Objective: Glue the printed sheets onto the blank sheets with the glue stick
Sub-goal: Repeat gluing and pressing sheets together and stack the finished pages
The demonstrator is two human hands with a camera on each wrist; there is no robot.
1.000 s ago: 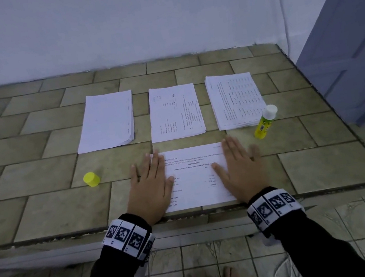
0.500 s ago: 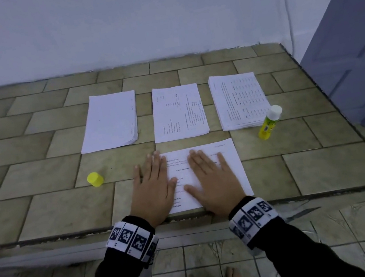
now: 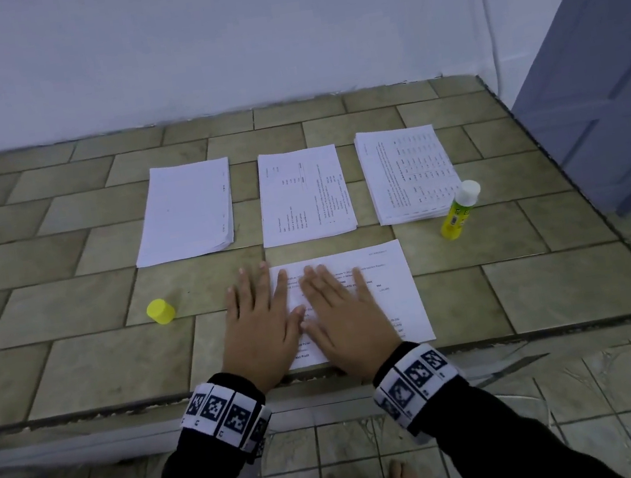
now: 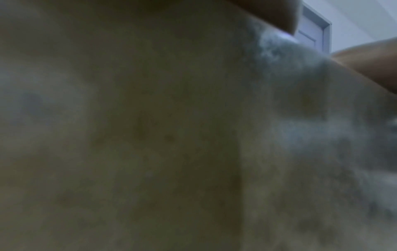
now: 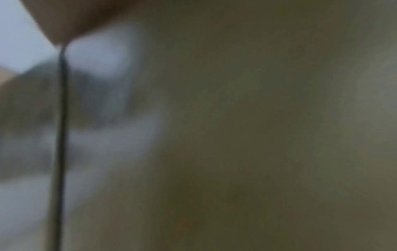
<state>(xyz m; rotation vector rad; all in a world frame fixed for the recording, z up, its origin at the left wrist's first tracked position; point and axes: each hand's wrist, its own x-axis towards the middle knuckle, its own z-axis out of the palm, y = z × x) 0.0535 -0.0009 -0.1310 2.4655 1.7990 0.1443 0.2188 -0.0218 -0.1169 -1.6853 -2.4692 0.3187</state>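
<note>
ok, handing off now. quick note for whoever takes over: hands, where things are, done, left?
Left hand: flat, half on the near printed sheet, half on the counter.
Right hand: flat on that sheet.
Glue stick: uncapped, upright by the right stack; yellow cap lies to the left.
Done: near sheet laid, being pressed.
Left: blank stack and right stack remain.

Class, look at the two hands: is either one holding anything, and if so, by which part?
Nothing is gripped. The left hand and right hand lie flat, fingers straight, pressing on the printed sheet.
</note>
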